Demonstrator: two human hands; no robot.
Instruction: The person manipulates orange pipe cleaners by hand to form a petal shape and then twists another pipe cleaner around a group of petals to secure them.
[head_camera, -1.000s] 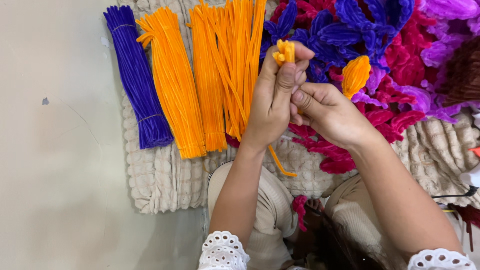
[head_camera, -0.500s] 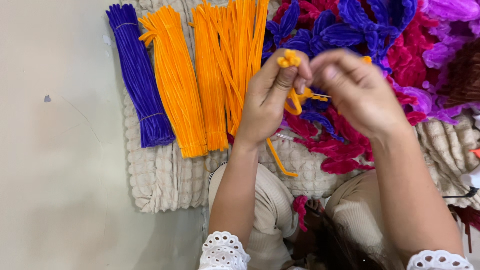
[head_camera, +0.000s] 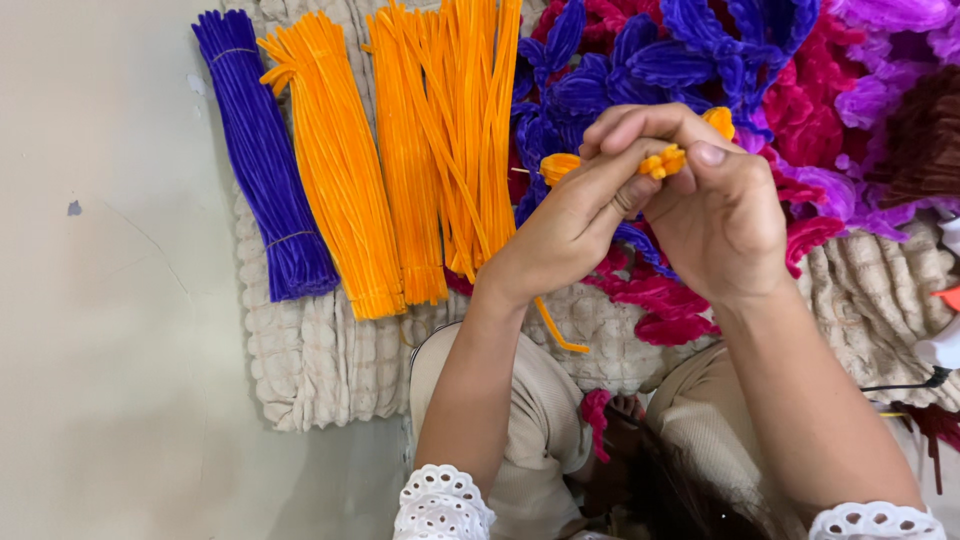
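Since the earlier frame, the hands had drawn together, the right closing over the left above the blue petals, and the orange piece had shifted up between the fingertips.

Floor (head_camera: 100, 350): pale, smooth, occupying the left of the view, with one small dark mark.

Mat (head_camera: 320, 370): beige, quilted, laid on the floor under all the materials.

Heap of finished pipe-cleaner shapes: blue petals (head_camera: 620, 60) at centre top, magenta loops (head_camera: 660, 300) below and right, pale purple pieces (head_camera: 890, 90) at far right.

Orange pipe-cleaner bundles (head_camera: 400, 170): three, lying side by side on the mat, the rightmost loosely fanned.

Purple pipe-cleaner bundle (head_camera: 265, 170): one, tied, at the left edge of the mat, just beside the orange ones.

Left hand (head_camera: 565, 225): raised over the heap, fingers pressed together and extended, pinching the orange pipe-cleaner piece against the other hand.

Right hand (head_camera: 715, 205): curled over the left fingertips, fingers bent and closed, thumb tip pressed on the same piece.

Orange pipe-cleaner piece (head_camera: 662, 162): small, twisted, held between both hands' fingertips above the blue petals; looped ends showed at either side, and an orange tail hung below the left wrist.
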